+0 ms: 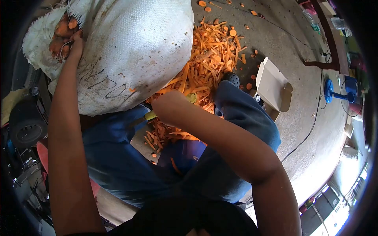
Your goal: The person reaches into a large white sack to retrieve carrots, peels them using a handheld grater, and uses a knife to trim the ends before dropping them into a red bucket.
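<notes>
My left hand (pixel 77 40) reaches into the mouth of a white woven sack (pixel 141 43), its fingers curled at the carrots (pixel 63 29) there and partly hidden among them. The carrots are whole and soil-stained. Above my lap, my right hand (pixel 167 106) is closed in a fist around a knife (pixel 150 115) with a yellow-green handle. The handle shows on both sides of the fist, and a dark narrow blade points to the lower left. Beneath and beyond that hand spreads a heap of carrot peelings and cut ends (pixel 210 55).
The bulging sack leans by my left knee. A dark blue container (pixel 183 153) sits between my legs. Right of my knee lies an opened cardboard box (pixel 271 84). A black cable (pixel 311 131) crosses the concrete floor, with a blue object (pixel 332 92) farther right and a wheel (pixel 26 129) at left.
</notes>
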`<state>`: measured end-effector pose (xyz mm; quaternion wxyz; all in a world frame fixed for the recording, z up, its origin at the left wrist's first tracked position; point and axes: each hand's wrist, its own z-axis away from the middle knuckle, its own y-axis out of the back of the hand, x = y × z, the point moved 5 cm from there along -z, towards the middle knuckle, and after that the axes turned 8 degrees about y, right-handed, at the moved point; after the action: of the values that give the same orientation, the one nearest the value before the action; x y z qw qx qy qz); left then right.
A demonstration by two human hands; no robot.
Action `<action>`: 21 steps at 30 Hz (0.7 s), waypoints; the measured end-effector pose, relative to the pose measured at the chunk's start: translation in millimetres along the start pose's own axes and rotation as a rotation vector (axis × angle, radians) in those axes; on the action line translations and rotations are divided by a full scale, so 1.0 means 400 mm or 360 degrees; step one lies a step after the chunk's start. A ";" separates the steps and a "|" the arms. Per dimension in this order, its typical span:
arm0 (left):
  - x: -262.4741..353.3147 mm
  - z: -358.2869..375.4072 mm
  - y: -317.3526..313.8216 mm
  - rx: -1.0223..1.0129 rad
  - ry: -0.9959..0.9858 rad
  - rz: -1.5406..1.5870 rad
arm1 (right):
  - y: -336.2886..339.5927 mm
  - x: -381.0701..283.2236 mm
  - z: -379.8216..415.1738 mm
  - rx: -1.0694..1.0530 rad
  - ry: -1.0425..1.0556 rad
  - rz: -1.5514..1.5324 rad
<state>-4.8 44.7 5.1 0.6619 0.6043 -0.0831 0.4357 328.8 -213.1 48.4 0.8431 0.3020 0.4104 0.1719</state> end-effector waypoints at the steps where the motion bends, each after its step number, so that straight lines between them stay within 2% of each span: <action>1: 0.000 0.001 0.001 -0.0003 -0.0001 -0.0003 | 0.003 -0.001 0.005 0.0023 -0.0013 -0.0014; 6: 0.007 0.004 0.008 0.0014 -0.0020 -0.0004 | -0.008 0.005 0.009 0.0126 -0.0065 -0.0074; 15: 0.023 0.033 0.034 0.0077 -0.0089 0.0027 | -0.020 0.042 0.001 -0.0015 -0.0117 -0.0163; 21: 0.043 0.054 0.033 0.0093 -0.0125 0.0041 | -0.001 0.032 -0.002 0.0123 -0.0065 -0.0192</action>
<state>5.7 32.6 31.4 0.6346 0.6389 -0.1039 0.4223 336.1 -206.3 40.2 0.8478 0.3126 0.4168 0.0986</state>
